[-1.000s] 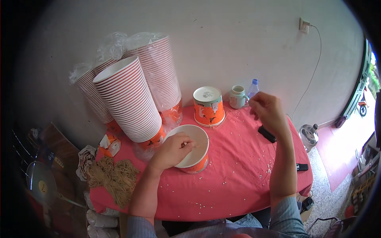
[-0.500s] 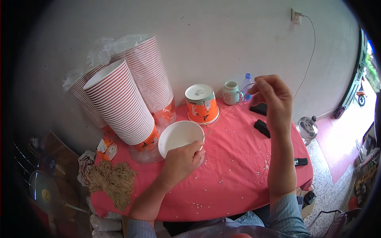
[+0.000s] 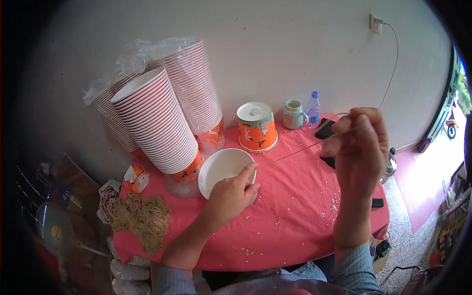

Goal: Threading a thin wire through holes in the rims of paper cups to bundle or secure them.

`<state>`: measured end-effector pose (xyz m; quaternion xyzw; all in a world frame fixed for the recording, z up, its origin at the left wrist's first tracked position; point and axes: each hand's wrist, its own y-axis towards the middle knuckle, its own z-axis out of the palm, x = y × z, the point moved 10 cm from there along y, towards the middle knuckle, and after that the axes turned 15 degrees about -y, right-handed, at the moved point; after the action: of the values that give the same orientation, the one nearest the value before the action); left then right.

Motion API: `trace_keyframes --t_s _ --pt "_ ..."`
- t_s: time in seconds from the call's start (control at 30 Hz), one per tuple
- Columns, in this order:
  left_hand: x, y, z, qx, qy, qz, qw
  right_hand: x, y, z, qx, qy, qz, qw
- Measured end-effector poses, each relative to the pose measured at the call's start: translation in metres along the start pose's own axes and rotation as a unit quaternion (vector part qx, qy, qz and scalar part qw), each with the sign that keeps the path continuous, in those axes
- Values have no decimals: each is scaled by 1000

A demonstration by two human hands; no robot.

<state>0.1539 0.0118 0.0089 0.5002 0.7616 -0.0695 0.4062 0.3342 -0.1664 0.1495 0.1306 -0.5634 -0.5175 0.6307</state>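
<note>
My left hand [image 3: 230, 199] pinches the right rim of a white paper tub [image 3: 219, 167], which tilts with its open mouth toward me. From that rim a thin string [image 3: 300, 150] runs taut up to the right. My right hand [image 3: 363, 142] holds its other end between closed fingers, raised above the table's right side. Whether the string passes through the tub's wall is hidden by my left fingers. Behind stands an upside-down orange paper tub [image 3: 257, 132] with string around its lower edge. At the left front lies a tangled bundle of tan strings [image 3: 142, 219].
Tall nested stacks of paper tubs [image 3: 155, 125], partly in clear plastic, lean at the back left. A mug [image 3: 293, 116] and a plastic bottle [image 3: 313, 105] stand near the wall. Small white bits [image 3: 329, 209] are scattered over the red tablecloth [image 3: 290, 196]. Dark objects [image 3: 324, 129] lie behind my right hand.
My right hand has moved right and somewhat lower, and the string has gone from slack to straight. My left hand stays on the tub's rim. The view has shifted slightly.
</note>
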Motion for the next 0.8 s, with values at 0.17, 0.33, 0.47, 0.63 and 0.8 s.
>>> trace_keyframes --t_s 0.17,0.33,0.47,0.63,0.8 --pt "-5 -2 3 2 11 43 999 -1 6 -10 -8 -58 6 998" --pt "-6 -4 -4 13 -2 7 1000 -2 8 -14 5 -119 -19 993" --pt "3 -3 -53 -55 0 -14 998 4 13 -17 -31 -84 -9 996" --pt "26 -8 -135 -139 35 -47 989 3 24 -58 -84 -146 -50 984" --pt "81 -14 -122 -78 -24 -42 996 6 30 -79 -153 -213 -66 963"
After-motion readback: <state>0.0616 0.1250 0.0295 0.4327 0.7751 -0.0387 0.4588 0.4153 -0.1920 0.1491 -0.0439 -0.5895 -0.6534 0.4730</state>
